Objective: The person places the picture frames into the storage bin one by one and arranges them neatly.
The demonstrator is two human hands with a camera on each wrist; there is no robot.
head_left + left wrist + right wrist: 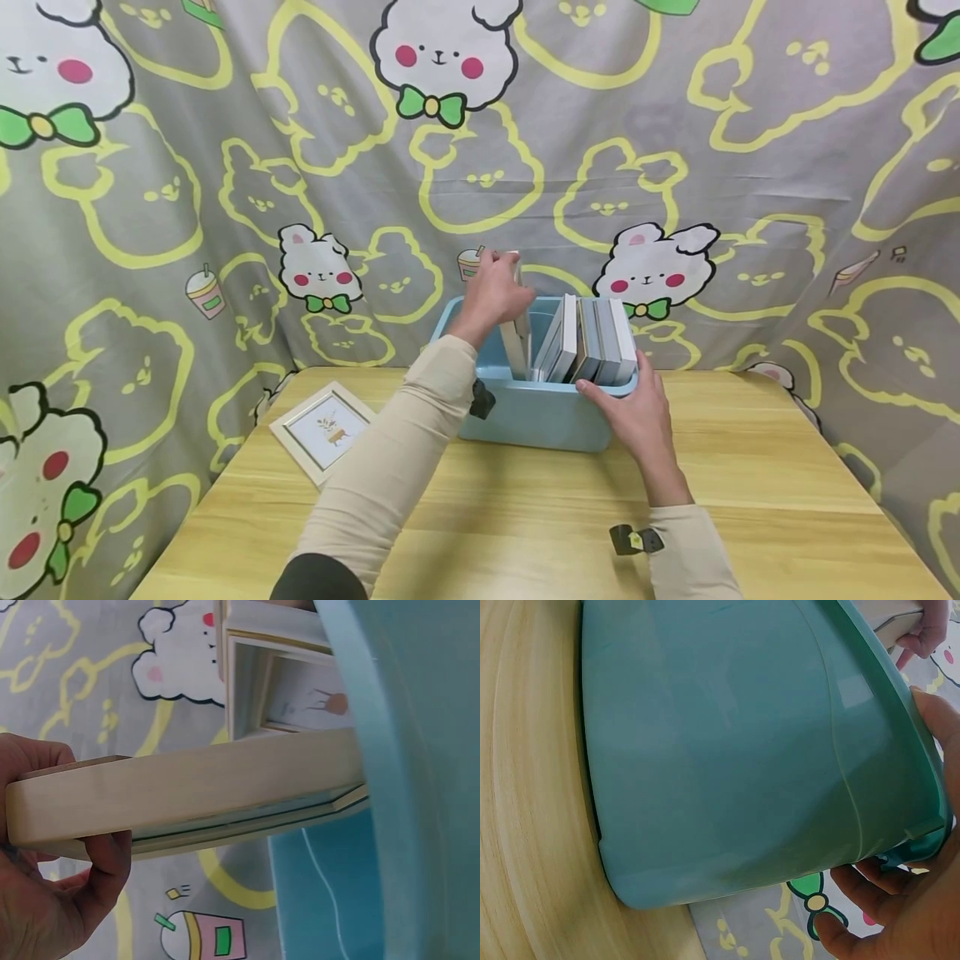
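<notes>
My left hand [491,296] pinches the upper end of a pale wooden picture frame [187,787]. That picture frame stands on edge, leaning a little, its lower end inside a light blue plastic bin [532,421]. Several more picture frames [592,342] stand side by side in the right part of the bin. In the left wrist view one of them [307,694] shows a small drawing behind the held one. My right hand [641,417] holds the bin's front right corner, thumb at the rim and fingers around the side, as the right wrist view [900,900] shows.
Left of the bin, another picture frame [327,429] with a plant picture lies face up on the wooden table [517,533]. A grey curtain [480,192] with cartoon rabbits hangs close behind the bin and along both sides.
</notes>
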